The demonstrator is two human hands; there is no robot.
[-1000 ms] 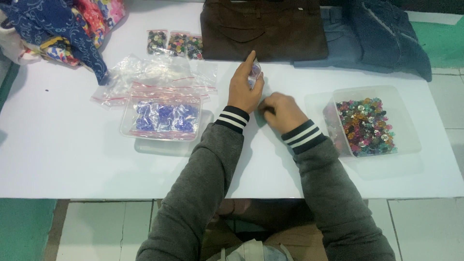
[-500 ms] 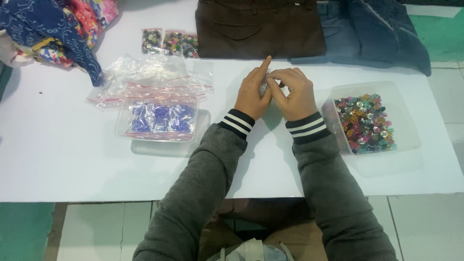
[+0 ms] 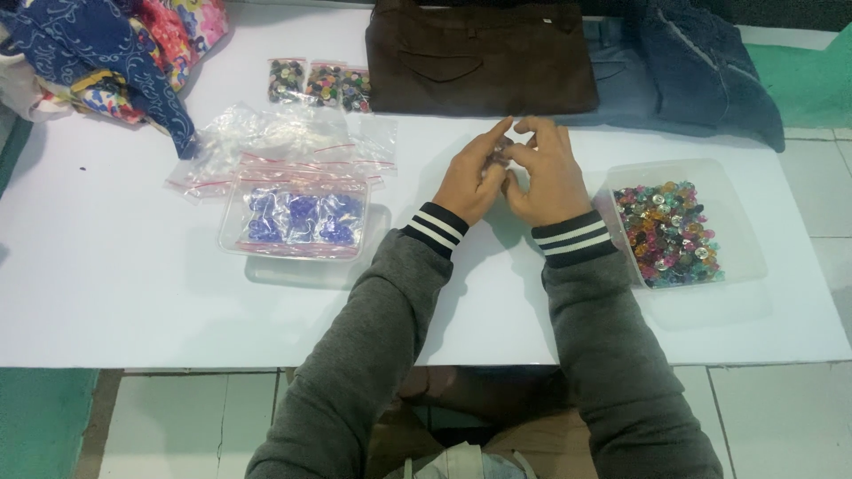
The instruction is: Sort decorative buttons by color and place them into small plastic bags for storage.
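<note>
Pinched between the fingertips of the left hand (image 3: 470, 182) and right hand (image 3: 552, 177), a small clear item (image 3: 500, 158) is held at table centre, fingers narrowed on it; its kind cannot be made out. Kept within reach, a tub (image 3: 741, 239) of mixed buttons (image 3: 667, 232) sits at 3 o'clock, bagged blue pieces (image 3: 302, 217) at 9. Brown trousers (image 3: 479, 58) at 12 are cut off.
</note>
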